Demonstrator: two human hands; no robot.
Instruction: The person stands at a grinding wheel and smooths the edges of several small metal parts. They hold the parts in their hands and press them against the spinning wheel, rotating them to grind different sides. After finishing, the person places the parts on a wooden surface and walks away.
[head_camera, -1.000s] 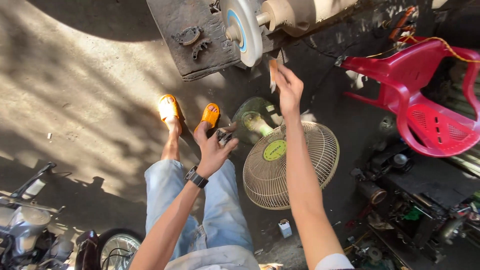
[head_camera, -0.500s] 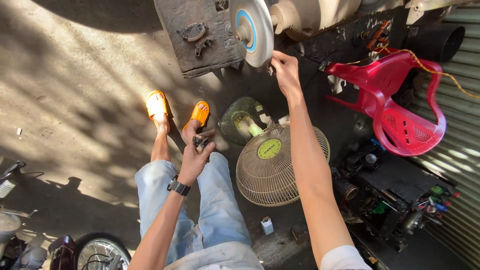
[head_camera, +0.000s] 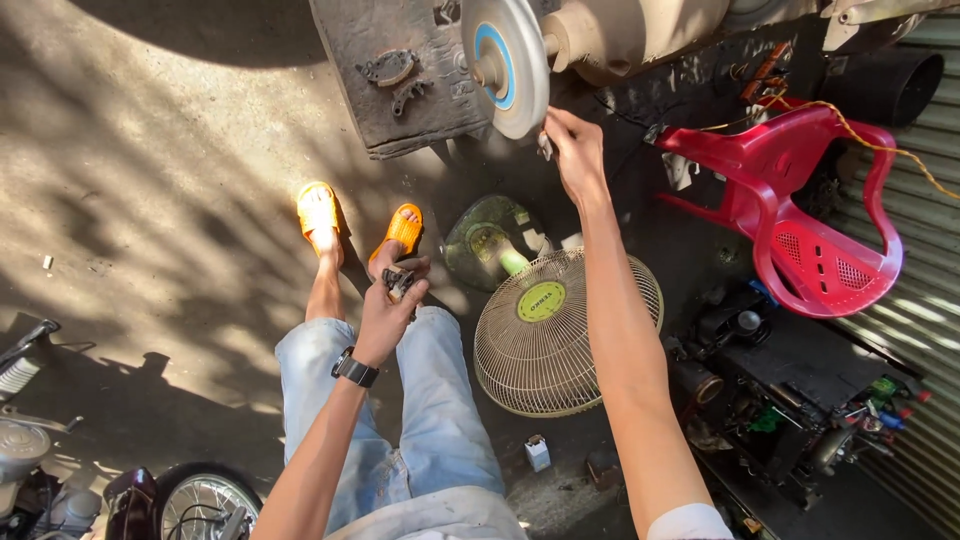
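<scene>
2 bare hands work apart from each other over the concrete floor (head_camera: 150, 200). Raised ahead, the right hand (head_camera: 575, 150) has its grip pinched on a small metal piece (head_camera: 545, 145), held right against the lower edge of the grinding wheel (head_camera: 505, 65), a pale disc with a blue ring that sits on the shaft of a beige motor (head_camera: 640, 35). Left of that grip stands a dark metal plate (head_camera: 400, 80) with a latch on it. Below the right forearm lies a cream fan guard (head_camera: 565, 335) with a green hub, and a green fan base (head_camera: 490, 240) sits just beyond it.

Lower down, over the knees, the left hand (head_camera: 390, 315), with a black wristwatch (head_camera: 355, 368) behind it, has its grip curled around a small dark tool (head_camera: 400, 282); what kind it is I cannot tell. Past that grip are 2 orange sandals (head_camera: 320, 210) on the feet. Well right of the right grip stands a red plastic chair (head_camera: 810, 215), with dark machine parts (head_camera: 780, 400) on the floor nearer the body.
</scene>
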